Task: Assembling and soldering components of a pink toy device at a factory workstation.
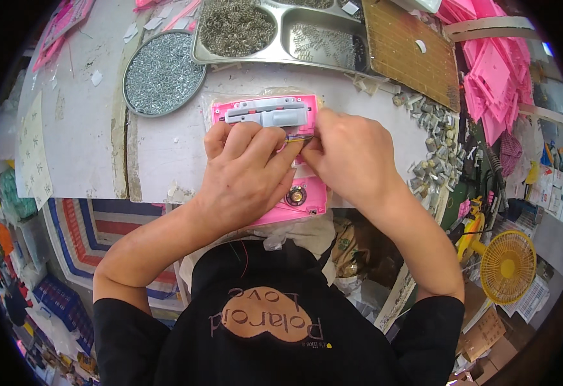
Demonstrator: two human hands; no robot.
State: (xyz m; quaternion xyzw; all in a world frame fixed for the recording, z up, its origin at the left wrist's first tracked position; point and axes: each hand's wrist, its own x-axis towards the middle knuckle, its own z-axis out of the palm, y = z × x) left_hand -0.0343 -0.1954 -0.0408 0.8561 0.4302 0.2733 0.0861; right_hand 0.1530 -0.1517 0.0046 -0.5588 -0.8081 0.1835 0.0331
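— What have I got under the hands right now?

— A pink plastic panel (300, 193) lying flat at the near edge of the white worktable (88, 148), with a grey moulded part (267, 114) seated across its top end and a small round speaker-like disc (296, 195) lower down. My left hand (246, 177) lies on the panel with its fingers curled down over the middle of it, fingertips touching just below the grey part. My right hand (352, 154) is beside it, thumb and forefinger pinched narrow on the thin coloured wires (299, 137) that run across the panel (whether they truly grip the wires or only press on them, I cannot tell from here).

— And around them?

— Beyond the panel, to the left, a round metal dish of small silver screws (163, 73). Straight ahead, a compartmented steel tray (281, 32) holding springs and other small metal pieces. To its right a brown perforated board (410, 48), then a loose scatter of small metal components (432, 145) on the table, and a heap of more pink plastic pieces (487, 83) at the far right. Down on the floor to my right stands a yellow fan (506, 267).
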